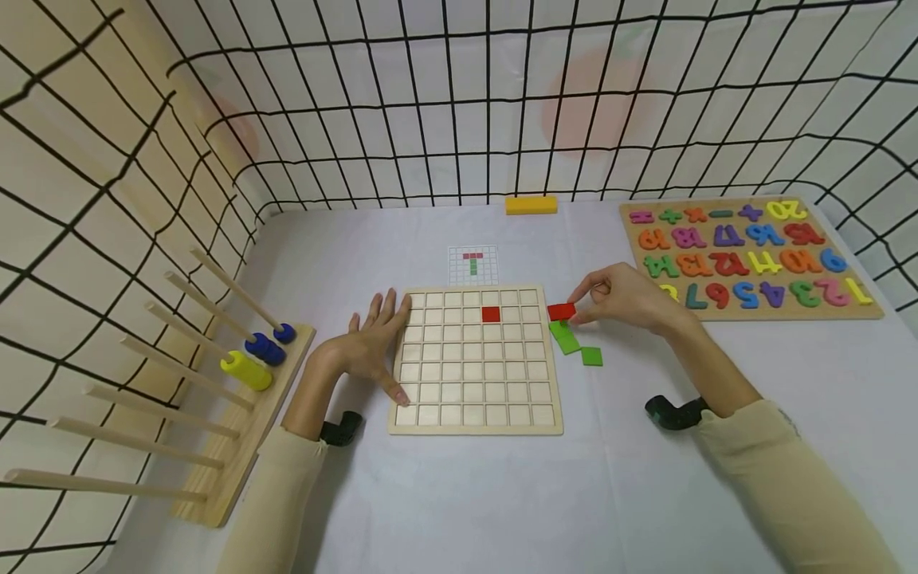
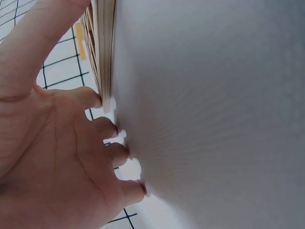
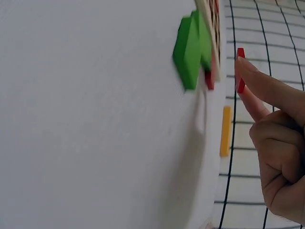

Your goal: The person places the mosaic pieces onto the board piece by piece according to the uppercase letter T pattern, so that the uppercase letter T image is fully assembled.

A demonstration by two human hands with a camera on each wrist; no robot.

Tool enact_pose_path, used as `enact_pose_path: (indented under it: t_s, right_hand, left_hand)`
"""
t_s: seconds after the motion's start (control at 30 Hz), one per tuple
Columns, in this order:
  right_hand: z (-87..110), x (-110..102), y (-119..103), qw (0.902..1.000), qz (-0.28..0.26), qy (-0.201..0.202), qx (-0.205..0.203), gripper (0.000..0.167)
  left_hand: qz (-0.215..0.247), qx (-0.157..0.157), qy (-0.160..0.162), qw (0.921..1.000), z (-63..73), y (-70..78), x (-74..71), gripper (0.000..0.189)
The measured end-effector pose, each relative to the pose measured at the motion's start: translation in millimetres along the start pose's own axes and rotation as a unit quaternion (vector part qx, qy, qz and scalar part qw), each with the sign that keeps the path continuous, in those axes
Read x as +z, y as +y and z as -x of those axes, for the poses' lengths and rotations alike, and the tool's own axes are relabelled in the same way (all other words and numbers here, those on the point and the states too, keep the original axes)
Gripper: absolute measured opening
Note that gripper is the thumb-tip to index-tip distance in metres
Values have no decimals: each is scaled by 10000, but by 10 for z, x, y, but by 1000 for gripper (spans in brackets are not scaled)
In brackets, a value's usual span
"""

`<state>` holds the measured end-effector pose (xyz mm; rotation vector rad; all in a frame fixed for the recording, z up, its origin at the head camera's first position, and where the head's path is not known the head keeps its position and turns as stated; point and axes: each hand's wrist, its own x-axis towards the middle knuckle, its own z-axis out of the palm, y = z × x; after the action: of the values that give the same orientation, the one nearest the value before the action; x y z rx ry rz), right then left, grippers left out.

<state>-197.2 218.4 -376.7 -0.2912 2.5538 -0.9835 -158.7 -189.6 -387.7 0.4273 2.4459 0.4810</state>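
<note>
A square wooden grid board (image 1: 475, 435) lies in the middle, with one red square tile (image 1: 491, 314) in an upper cell. My left hand (image 1: 366, 347) rests along the board's left side, fingers spread, the thumb on its lower left corner. In the left wrist view the fingertips of that hand (image 2: 62, 148) reach down to the table by the board's edge (image 2: 106, 57). Thumb and index finger of my right hand (image 1: 627, 295) pinch a red tile (image 3: 240, 71) above the table, right of the board. Below it lie green tiles (image 1: 565, 338) and another red tile (image 3: 209, 80).
Behind the board lies a pattern card (image 1: 462, 275) with a red and green T. A number puzzle (image 1: 753, 313) stands back right, a yellow block (image 1: 531, 206) by the black wire grid (image 1: 448, 104). At left is a peg stand (image 1: 237, 470) with blue and yellow beads.
</note>
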Motion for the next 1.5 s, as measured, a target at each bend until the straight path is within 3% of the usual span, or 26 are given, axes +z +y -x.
enact_pose_path:
  t_s: [0.57,1.0,1.5]
  right_hand:
    - [-388,530,-765,9979,-629,-134,-118,33]
    - [-535,740,-957,9979,-635,-108,-47,27]
    - [-583,813,-1024,9982,-556,-183,89,29]
  left_hand:
    - [-31,-21,30,10000,4,1,-2,163]
    - [-85,-30,26,10000,12,7,-10,163]
    - [-93,-11,16,10000,8,0,-4,162]
